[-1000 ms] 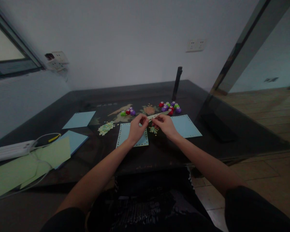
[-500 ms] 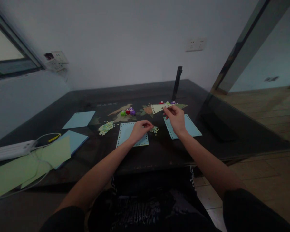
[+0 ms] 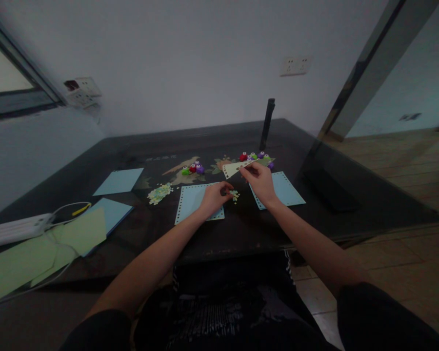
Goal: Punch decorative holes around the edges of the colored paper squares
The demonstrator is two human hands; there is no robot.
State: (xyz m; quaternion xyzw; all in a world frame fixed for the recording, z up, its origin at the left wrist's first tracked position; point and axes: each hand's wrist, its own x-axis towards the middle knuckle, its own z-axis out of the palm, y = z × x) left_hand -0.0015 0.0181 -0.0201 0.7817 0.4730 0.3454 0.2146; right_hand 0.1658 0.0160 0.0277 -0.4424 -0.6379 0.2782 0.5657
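Note:
My right hand (image 3: 259,184) pinches a pale yellow-green sheet of paper (image 3: 232,169) with holes punched along its edge. The sheet is tilted, held above the table in front of some colourful hole punches. My left hand (image 3: 215,196) has its fingers curled together over the right part of a light blue punched sheet (image 3: 188,201). What those fingers hold, if anything, cannot be made out. Close to their tips lies a small pile of punched paper dots (image 3: 235,196). Another light blue punched sheet (image 3: 286,189) lies partly beneath my right forearm and hand.
Small round toys with eyes (image 3: 193,168) stand in a cluster at the back; more (image 3: 253,156) are behind my right hand. A larger dot pile (image 3: 160,193), blue paper (image 3: 119,181), green sheets (image 3: 25,258) and a power strip (image 3: 18,229) lie left. A black upright object (image 3: 267,124) stands behind.
My right hand has moved slightly left and down with the pale sheet, uncovering more of the colourful toys behind it. My left hand's fingers have curled in more near the small dot pile.

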